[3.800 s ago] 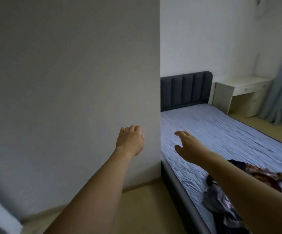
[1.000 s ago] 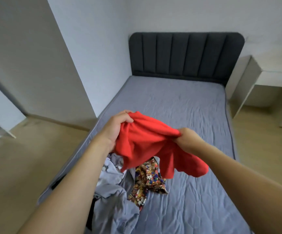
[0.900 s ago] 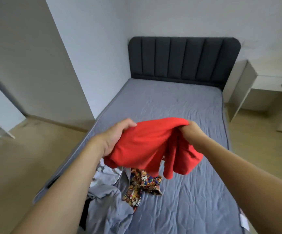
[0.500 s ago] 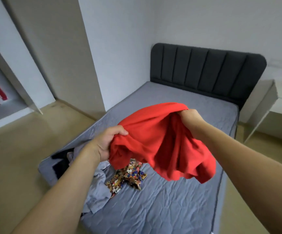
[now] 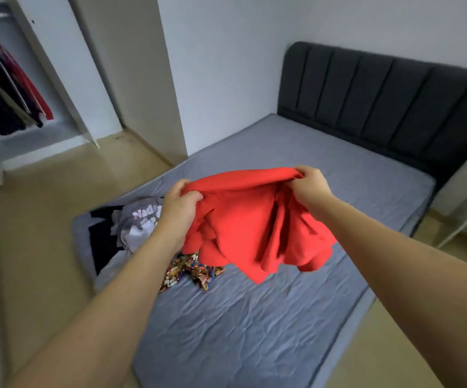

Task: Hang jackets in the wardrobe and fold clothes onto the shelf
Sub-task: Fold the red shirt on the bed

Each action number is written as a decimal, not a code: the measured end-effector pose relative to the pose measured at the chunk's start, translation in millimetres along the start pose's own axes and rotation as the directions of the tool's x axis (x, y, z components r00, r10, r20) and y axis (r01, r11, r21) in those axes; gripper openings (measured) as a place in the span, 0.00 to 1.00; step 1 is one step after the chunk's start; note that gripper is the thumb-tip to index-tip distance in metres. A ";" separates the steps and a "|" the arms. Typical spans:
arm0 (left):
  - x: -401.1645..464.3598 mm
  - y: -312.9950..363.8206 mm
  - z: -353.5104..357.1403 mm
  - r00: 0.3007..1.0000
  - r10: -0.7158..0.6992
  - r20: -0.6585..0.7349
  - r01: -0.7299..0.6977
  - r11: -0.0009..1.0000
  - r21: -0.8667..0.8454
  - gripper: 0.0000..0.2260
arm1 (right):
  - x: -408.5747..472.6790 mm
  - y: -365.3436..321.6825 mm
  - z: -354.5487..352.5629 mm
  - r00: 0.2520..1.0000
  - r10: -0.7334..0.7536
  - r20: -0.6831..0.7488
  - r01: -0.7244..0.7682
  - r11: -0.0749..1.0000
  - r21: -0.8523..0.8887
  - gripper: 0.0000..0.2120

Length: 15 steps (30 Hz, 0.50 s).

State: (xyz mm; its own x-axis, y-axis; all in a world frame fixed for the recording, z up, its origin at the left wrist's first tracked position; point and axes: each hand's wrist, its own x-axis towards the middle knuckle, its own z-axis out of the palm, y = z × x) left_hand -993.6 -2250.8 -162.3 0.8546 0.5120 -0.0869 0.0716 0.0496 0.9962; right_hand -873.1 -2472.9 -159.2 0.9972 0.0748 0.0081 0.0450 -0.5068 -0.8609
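Both bare arms reach forward, left hand [image 5: 180, 208] and right hand [image 5: 309, 184] each clenched, fingers curled.

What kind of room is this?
It looks like a bedroom. There is a bed with a dark padded headboard, an open wardrobe with clothes hanging inside, and more clothes piled on the bed.

A home bedroom: a bed [image 5: 254, 317] with a dark padded headboard [image 5: 380, 105] at 1 o'clock, and an open wardrobe [image 5: 58, 79] with hanging clothes [image 5: 5, 88] at 10 o'clock.
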 end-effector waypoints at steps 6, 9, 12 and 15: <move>-24.2 -73.5 46.0 0.919 0.379 0.107 -0.365 0.719 0.591 0.17 | 48.4 105.2 -9.9 0.891 -0.331 0.309 0.402 0.893 -0.203 0.19; -59.2 -146.0 48.9 0.867 0.412 0.282 -0.416 0.284 0.864 0.17 | 33.7 181.4 5.3 0.715 -0.335 0.614 0.617 0.716 -0.328 0.20; -110.2 -257.6 52.3 0.950 -0.114 0.290 -0.288 0.039 0.957 0.20 | -16.1 289.9 46.3 0.467 0.070 0.881 0.679 0.609 -0.409 0.17; -153.0 -401.1 52.1 0.659 -0.751 0.046 -0.135 -0.057 0.989 0.19 | -61.7 405.9 92.6 0.168 0.449 0.878 0.651 0.618 -0.441 0.17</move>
State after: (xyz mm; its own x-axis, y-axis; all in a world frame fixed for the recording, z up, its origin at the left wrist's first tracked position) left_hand -1126.3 -2393.8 -548.3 0.5330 0.2605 -0.8050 0.3898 -0.9200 -0.0396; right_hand -922.0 -2603.8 -556.2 0.1347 0.5390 -0.8315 0.7032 -0.6432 -0.3030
